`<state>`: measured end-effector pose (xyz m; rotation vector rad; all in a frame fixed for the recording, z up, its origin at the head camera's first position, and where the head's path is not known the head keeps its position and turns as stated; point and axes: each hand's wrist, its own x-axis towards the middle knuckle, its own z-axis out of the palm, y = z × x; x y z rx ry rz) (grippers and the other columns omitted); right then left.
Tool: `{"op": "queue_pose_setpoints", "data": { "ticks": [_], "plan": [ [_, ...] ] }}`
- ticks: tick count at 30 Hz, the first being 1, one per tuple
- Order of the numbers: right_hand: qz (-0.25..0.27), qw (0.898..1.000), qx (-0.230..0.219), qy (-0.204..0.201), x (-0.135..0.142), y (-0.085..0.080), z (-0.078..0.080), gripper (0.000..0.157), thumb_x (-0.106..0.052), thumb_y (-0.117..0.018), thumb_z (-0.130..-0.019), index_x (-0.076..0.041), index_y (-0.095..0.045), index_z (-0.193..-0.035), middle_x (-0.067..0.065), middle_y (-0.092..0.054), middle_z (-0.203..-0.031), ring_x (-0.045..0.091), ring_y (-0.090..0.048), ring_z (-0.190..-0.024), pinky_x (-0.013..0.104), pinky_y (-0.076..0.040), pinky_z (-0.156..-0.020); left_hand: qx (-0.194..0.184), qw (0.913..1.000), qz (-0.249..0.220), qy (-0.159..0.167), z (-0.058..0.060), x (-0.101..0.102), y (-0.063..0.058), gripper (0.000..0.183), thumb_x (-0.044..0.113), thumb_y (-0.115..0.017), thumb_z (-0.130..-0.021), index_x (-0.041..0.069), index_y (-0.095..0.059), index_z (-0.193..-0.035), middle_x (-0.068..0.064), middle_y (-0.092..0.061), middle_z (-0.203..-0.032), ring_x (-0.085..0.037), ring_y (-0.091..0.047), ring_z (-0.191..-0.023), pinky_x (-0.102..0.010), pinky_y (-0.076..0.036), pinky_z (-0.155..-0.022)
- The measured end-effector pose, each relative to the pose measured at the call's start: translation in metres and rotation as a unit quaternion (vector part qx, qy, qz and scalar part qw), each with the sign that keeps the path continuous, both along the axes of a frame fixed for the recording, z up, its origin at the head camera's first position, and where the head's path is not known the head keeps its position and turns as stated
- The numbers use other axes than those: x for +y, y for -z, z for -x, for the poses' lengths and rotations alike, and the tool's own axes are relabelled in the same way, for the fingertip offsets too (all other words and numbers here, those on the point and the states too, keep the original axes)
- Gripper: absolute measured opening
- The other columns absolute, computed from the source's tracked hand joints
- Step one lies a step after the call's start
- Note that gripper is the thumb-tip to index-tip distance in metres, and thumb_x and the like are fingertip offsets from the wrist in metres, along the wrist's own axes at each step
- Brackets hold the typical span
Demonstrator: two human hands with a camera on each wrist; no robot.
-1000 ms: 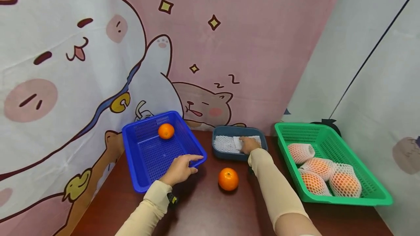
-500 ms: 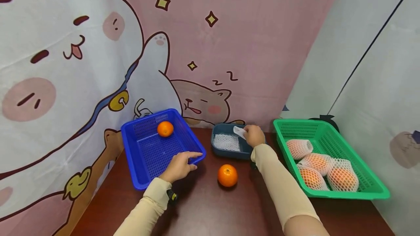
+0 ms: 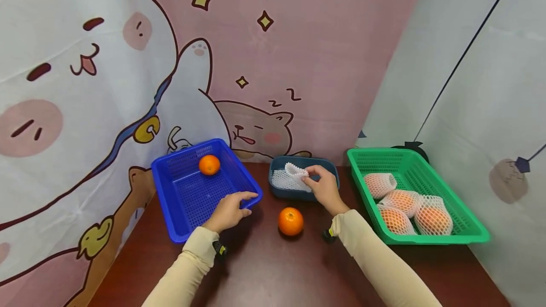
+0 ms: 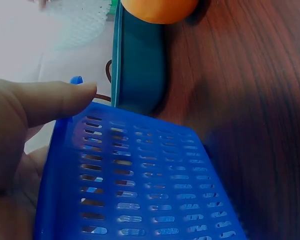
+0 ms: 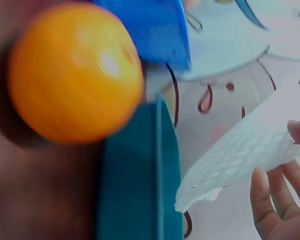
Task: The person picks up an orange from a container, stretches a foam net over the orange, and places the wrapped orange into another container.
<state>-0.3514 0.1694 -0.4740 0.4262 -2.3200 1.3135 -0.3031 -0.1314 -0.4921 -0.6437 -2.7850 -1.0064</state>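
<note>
My right hand [image 3: 326, 188] pinches a white foam net sleeve [image 3: 295, 170] by one end, above a dark teal tray [image 3: 281, 192]. In the right wrist view the foam net sleeve [image 5: 235, 150] hangs flattened between thumb and fingers. More white foam netting [image 3: 282, 180] lies in the tray's left part. My left hand [image 3: 228, 212] rests at the near right corner of a blue basket [image 3: 169, 212], index finger stretched along the rim. In the left wrist view its foremost digit lies just over the blue rim [image 4: 85, 111]. An orange [image 3: 291, 221] sits on the table between my hands.
Inside the blue basket, another orange [image 3: 209, 165] lies toward the back. A green basket [image 3: 477, 231] at the right holds several fruits in foam nets [image 3: 432, 217]. A printed cloth [image 3: 332, 60] hangs behind the dark red-brown table [image 3: 277, 274].
My right hand has lifted a foam net sleeve out of the teal tray and moved it left and nearer. My left hand stays at the blue basket's rim.
</note>
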Motion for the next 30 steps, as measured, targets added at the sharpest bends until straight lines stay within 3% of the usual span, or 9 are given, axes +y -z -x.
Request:
{"op": "queue_pose_setpoints", "data": {
  "ticks": [5,11,15,18,21,27,30],
  "plan": [
    [0.021,0.999,0.024,-0.031,-0.008,0.012,-0.024,0.015,-0.007,-0.079,-0.08,-0.009,-0.072,-0.094,0.004,-0.068,-0.094,0.023,-0.063,-0.082,0.025,-0.052,-0.064,0.001,0.9999,-0.016,0.004,0.002,0.0,0.0,0.049,0.009,-0.08,-0.079,0.014,-0.065,-0.125,-0.005,-0.064,-0.118,-0.026,-0.061,-0.102,-0.046,-0.047,-0.09],
    [0.048,0.997,0.031,-0.055,-0.012,0.024,-0.041,0.017,0.0,-0.079,-0.078,-0.008,-0.072,-0.092,0.006,-0.069,-0.093,0.024,-0.063,-0.083,0.026,-0.053,-0.059,0.053,0.9924,-0.106,0.032,-0.004,0.018,-0.008,0.051,0.014,-0.079,-0.081,0.016,-0.062,-0.129,-0.007,-0.056,-0.129,-0.025,-0.055,-0.115,-0.043,-0.049,-0.091],
    [0.04,0.997,0.046,-0.057,-0.019,0.013,-0.056,0.018,0.007,-0.077,-0.076,-0.001,-0.071,-0.091,0.012,-0.068,-0.092,0.03,-0.062,-0.081,0.025,-0.052,-0.061,0.085,0.9811,-0.155,0.08,-0.009,0.04,-0.018,0.042,0.013,-0.077,-0.084,0.017,-0.066,-0.124,-0.006,-0.053,-0.133,-0.022,-0.055,-0.111,-0.041,-0.052,-0.085],
    [0.03,0.996,0.049,-0.062,-0.024,0.001,-0.067,0.016,0.008,-0.075,-0.078,0.003,-0.07,-0.092,0.016,-0.068,-0.093,0.031,-0.062,-0.082,0.026,-0.053,-0.064,0.1,0.9758,-0.163,0.105,-0.01,0.054,-0.021,0.036,0.012,-0.077,-0.084,0.014,-0.068,-0.119,-0.008,-0.053,-0.132,-0.022,-0.056,-0.108,-0.04,-0.052,-0.083],
    [0.023,0.997,0.042,-0.066,-0.026,-0.004,-0.074,0.015,0.007,-0.074,-0.08,0.003,-0.069,-0.093,0.016,-0.067,-0.094,0.03,-0.062,-0.083,0.032,-0.055,-0.065,0.099,0.975,-0.165,0.111,-0.011,0.064,-0.018,0.032,0.01,-0.076,-0.084,0.012,-0.069,-0.114,-0.01,-0.054,-0.131,-0.023,-0.057,-0.108,-0.039,-0.053,-0.082],
    [0.026,0.997,0.027,-0.075,-0.028,-0.003,-0.079,0.016,0.008,-0.073,-0.08,0.004,-0.069,-0.095,0.016,-0.068,-0.096,0.03,-0.061,-0.087,0.046,-0.055,-0.069,0.066,0.9767,-0.182,0.093,-0.011,0.072,-0.011,0.025,0.009,-0.074,-0.085,0.012,-0.071,-0.109,-0.013,-0.057,-0.128,-0.022,-0.061,-0.1,-0.035,-0.054,-0.081],
    [0.029,0.996,0.031,-0.083,-0.027,0.0,-0.081,0.016,0.007,-0.074,-0.08,0.003,-0.069,-0.095,0.017,-0.067,-0.096,0.033,-0.061,-0.088,0.037,-0.055,-0.071,0.053,0.9749,-0.2,0.082,-0.012,0.076,-0.01,0.02,0.013,-0.072,-0.089,0.011,-0.072,-0.108,-0.01,-0.061,-0.121,-0.018,-0.061,-0.093,-0.032,-0.055,-0.077]
  ]
}}
